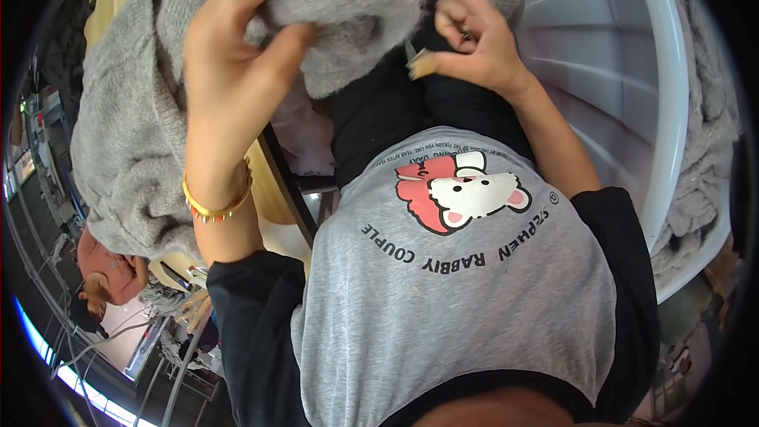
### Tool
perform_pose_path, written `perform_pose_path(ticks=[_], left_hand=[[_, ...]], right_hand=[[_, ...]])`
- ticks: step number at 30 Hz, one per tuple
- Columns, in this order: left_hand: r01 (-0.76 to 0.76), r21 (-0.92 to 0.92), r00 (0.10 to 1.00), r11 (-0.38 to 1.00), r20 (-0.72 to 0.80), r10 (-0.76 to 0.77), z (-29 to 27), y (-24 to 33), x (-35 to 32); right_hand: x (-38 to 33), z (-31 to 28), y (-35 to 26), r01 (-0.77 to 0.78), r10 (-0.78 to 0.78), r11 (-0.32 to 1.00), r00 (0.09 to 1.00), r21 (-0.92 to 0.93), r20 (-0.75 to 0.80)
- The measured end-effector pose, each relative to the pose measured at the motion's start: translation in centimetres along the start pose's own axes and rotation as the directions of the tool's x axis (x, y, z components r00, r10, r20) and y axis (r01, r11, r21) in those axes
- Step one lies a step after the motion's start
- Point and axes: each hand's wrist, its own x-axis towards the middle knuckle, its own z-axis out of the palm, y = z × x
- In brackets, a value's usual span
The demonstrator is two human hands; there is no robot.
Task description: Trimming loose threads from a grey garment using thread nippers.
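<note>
A fuzzy grey knit garment (348, 12) is bunched up in front of my lap, slightly blurred. My left hand (249, 55) is closed on it, thumb at the front and fingers partly out of sight at the top. At the garment's right edge is my right hand (478, 39), its forefinger at the knit and the other fingers curled. By its thumb sits a small tan-wrapped piece (423, 65) with a thin metal blade; its exact kind is unclear. The hand appears to grip it.
More grey knitwear (130, 126) is heaped on a wooden table (273, 190) at my left. A large pale plastic tub (672, 95) stands close on my right, with grey knits (696, 190) beyond its rim. Another person (111, 269) is at the far left, near metal racks.
</note>
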Motion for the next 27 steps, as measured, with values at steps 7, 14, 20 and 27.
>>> perform_pose_path(ticks=[7, 14, 20, 27], left_hand=[[-0.229, -0.422, 0.973, 0.878, -0.085, 0.213, -6.1, 1.9, -1.1], [-0.231, -0.232, 0.914, 0.945, -0.383, 0.129, -6.9, -0.2, -0.5], [0.168, -0.809, 0.867, 0.563, -0.151, -0.476, -3.1, -5.7, -0.6], [0.352, -0.907, 0.926, 0.23, 0.302, -0.225, 2.2, -5.8, 1.2]], right_hand=[[2.0, 3.3, 0.3, -0.005, 0.017, 0.989, 0.996, -0.145, 0.082], [2.3, 5.7, -0.4, 0.077, -0.059, 0.984, 0.992, -0.161, 0.114], [3.0, 1.9, -4.2, 0.257, -0.261, 0.965, 0.96, -0.052, -0.099], [4.9, 1.1, -6.9, 0.035, 0.051, 0.954, 0.96, 0.298, -0.276]])
